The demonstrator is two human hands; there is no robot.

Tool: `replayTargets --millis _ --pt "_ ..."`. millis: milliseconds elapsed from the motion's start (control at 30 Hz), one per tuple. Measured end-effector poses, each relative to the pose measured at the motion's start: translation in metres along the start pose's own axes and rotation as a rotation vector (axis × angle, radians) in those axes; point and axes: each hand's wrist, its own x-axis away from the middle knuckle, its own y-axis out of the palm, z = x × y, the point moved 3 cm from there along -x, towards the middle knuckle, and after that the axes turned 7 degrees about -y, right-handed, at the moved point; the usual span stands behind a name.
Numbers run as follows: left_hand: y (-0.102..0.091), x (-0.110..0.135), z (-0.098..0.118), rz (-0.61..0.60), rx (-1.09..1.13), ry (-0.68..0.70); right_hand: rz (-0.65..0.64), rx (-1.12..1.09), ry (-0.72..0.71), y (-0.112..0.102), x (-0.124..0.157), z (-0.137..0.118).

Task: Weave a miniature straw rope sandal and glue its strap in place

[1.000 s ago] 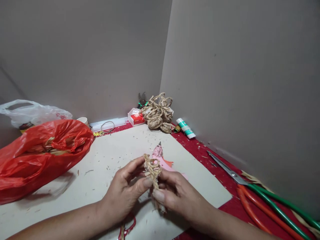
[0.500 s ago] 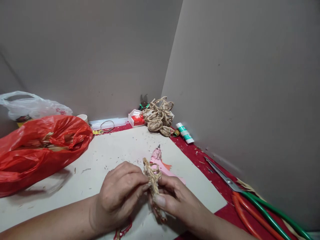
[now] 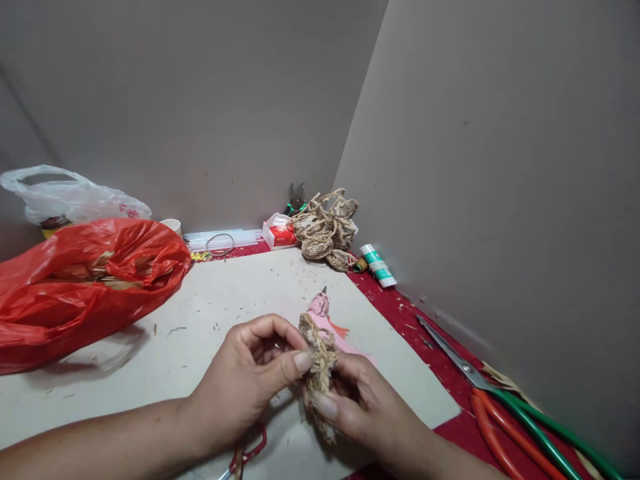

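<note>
So your braided rope piece [image 3: 325, 363] is at 6 o'clock in view, up over the pale sheet [image 3: 265, 283]. Your left hand [image 3: 255, 367] has its upper part pinched between thumb and finger, and your right hand [image 3: 365, 400] grips lower down, thumb on the near face. I'd say the plaiting's done and it's bunched into a compact bundle, but it looks pretty rough, so probably some fixing and tidying left. The pink glue gun [image 3: 345, 343] is lying at 1 o'clock from it, mostly behind the rope and your right fingers. Can't tell if any glue's on there, or how the strands join under your hands. The red-handled scissors [image 3: 260, 443] at 8 o'clock are cut off by the frame, half under your left wrist.
</note>
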Motion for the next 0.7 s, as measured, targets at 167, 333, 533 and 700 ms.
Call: replayTargets --millis 167,333,533,700 --pt "-0.002 -0.001 -0.002 0.043 0.026 0.006 -0.014 -0.021 -0.015 0.000 0.002 -0.003" --pt "0.006 -0.005 -0.009 -0.134 0.140 -0.042 -0.041 -0.026 -0.003 -0.002 0.004 0.000" --pt "0.005 -0.007 -0.013 -0.160 0.168 -0.045 -0.071 -0.120 0.006 0.000 0.005 0.002" --pt "0.004 -0.008 -0.017 -0.161 0.241 -0.055 -0.071 -0.130 0.044 0.001 0.004 0.002"
